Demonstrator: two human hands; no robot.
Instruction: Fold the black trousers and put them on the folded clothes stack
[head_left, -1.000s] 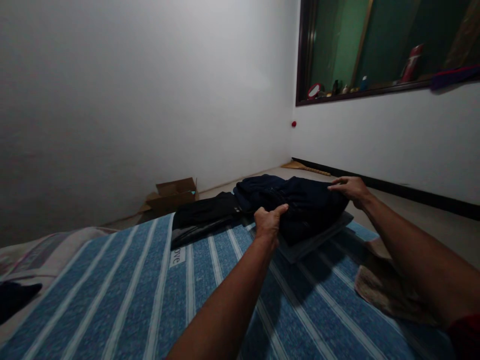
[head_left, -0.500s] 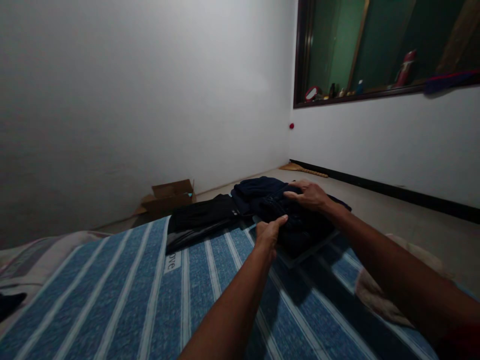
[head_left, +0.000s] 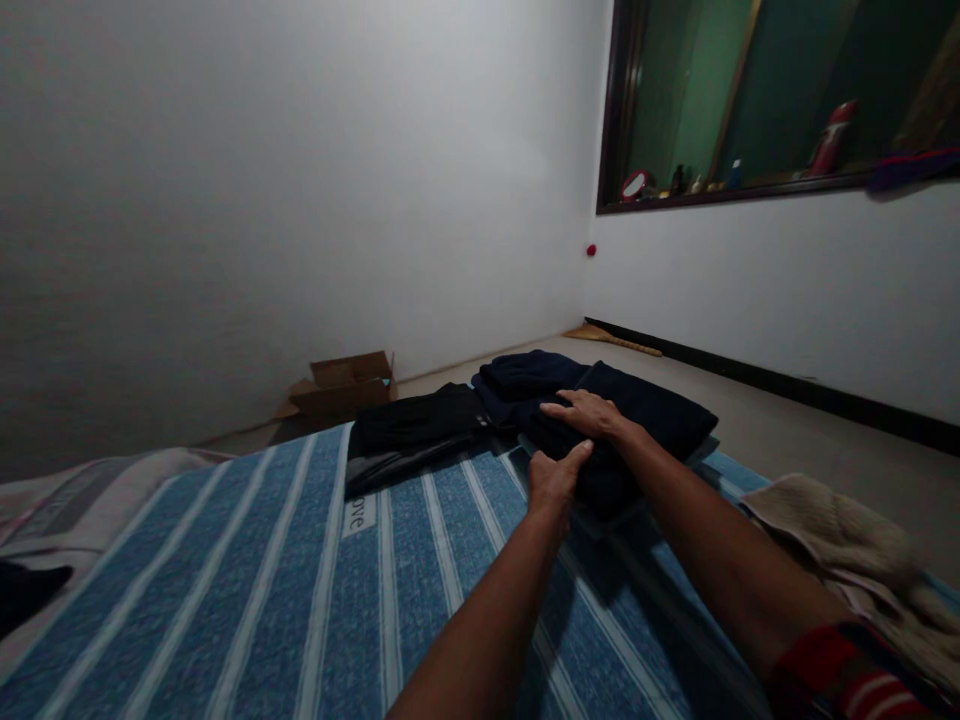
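Observation:
A dark navy garment (head_left: pixel 652 400), folded flat, lies near the far edge of the bed. At its near left edge is my left hand (head_left: pixel 553 482), thumb along the top and fingers mostly hidden, closed on the cloth. My right hand (head_left: pixel 589 412) rests on top of the same garment, its fingers stretched out to the left over a fold. Behind and to the left sits another dark blue folded garment (head_left: pixel 529 375). Beside that lies a black folded garment (head_left: pixel 420 420) with a small pale mark at its right end.
Blue striped bedding (head_left: pixel 300 580) spreads beneath the clothes. A beige towel-like cloth (head_left: pixel 832 525) lies at the right, and a pale blanket (head_left: pixel 90 500) at the left. Beyond the bed, an open cardboard box (head_left: pixel 345 385) and a broom (head_left: pixel 615 338) are on the floor.
My right hand has moved left and nearer over the garment, whose right part now shows flat. My left hand stays at its near edge. The view has shifted slightly.

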